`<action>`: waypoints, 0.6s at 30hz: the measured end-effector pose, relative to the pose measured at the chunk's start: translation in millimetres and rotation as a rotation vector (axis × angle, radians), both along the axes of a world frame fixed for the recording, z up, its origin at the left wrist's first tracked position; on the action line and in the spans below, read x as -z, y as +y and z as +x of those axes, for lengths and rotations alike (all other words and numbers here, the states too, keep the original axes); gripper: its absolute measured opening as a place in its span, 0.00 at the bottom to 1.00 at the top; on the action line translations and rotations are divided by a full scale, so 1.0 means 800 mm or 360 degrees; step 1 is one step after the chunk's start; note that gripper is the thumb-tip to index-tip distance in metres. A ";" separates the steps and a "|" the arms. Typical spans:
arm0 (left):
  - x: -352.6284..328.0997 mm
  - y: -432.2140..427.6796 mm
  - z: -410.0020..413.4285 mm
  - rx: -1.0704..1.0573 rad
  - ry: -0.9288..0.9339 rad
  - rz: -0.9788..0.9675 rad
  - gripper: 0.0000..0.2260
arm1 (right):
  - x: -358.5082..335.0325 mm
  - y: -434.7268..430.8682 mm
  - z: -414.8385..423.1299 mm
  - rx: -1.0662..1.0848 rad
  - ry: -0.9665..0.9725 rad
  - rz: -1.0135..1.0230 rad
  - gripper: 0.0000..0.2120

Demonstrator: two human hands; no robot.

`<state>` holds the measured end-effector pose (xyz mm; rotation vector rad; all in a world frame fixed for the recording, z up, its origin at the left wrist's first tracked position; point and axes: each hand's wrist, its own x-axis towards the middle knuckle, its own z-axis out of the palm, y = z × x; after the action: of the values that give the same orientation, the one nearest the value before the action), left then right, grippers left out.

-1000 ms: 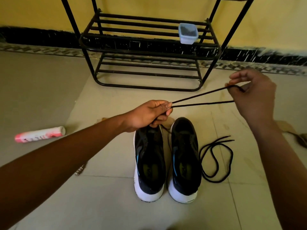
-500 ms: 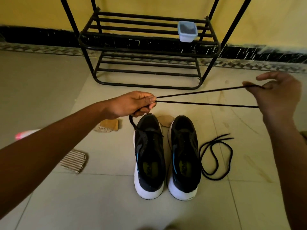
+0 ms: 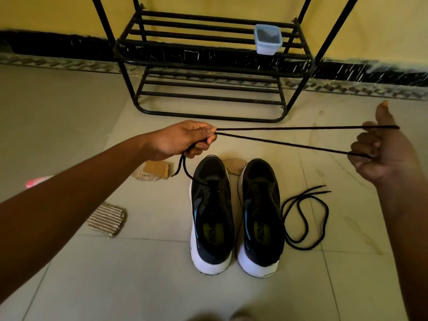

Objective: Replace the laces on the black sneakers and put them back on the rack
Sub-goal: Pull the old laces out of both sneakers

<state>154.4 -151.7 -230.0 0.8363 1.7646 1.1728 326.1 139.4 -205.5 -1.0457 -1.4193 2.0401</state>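
Observation:
Two black sneakers with white soles stand side by side on the tiled floor, the left sneaker (image 3: 212,214) and the right sneaker (image 3: 260,216), toes toward the rack. A black lace (image 3: 289,137) is stretched doubled between my hands above them. My left hand (image 3: 183,140) pinches its two strands, and the ends hang down onto the left sneaker's toe. My right hand (image 3: 382,151) holds the folded loop, thumb raised. A second black lace (image 3: 305,216) lies coiled on the floor right of the right sneaker. The black metal shoe rack (image 3: 208,63) stands against the wall.
A small clear plastic container (image 3: 267,39) sits on the rack's upper shelf at the right. Cardboard scraps (image 3: 152,170) and a corrugated piece (image 3: 108,218) lie on the floor left of the sneakers. A pink and white can (image 3: 39,180) shows behind my left forearm.
My hands have drawn apart, the left going left and the right going right, so the doubled lace is stretched longer. My left arm now covers most of the pink can.

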 end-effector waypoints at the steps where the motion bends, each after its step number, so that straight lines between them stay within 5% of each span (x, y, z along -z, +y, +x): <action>1: 0.001 -0.001 0.000 -0.0005 -0.0014 -0.0005 0.14 | -0.001 -0.001 0.001 0.0089 -0.0031 0.0199 0.18; 6: 0.006 -0.008 -0.005 -0.0030 -0.0036 -0.0033 0.14 | -0.004 0.008 0.014 0.0324 -0.0522 0.1411 0.19; 18: 0.004 -0.006 -0.008 -0.0064 -0.0003 -0.0002 0.14 | 0.011 0.018 0.020 0.0381 -0.0716 0.1577 0.16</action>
<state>147.6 -156.5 -233.6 0.8018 1.7878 1.1981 342.3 153.8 -214.3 -1.1279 -2.0486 0.7266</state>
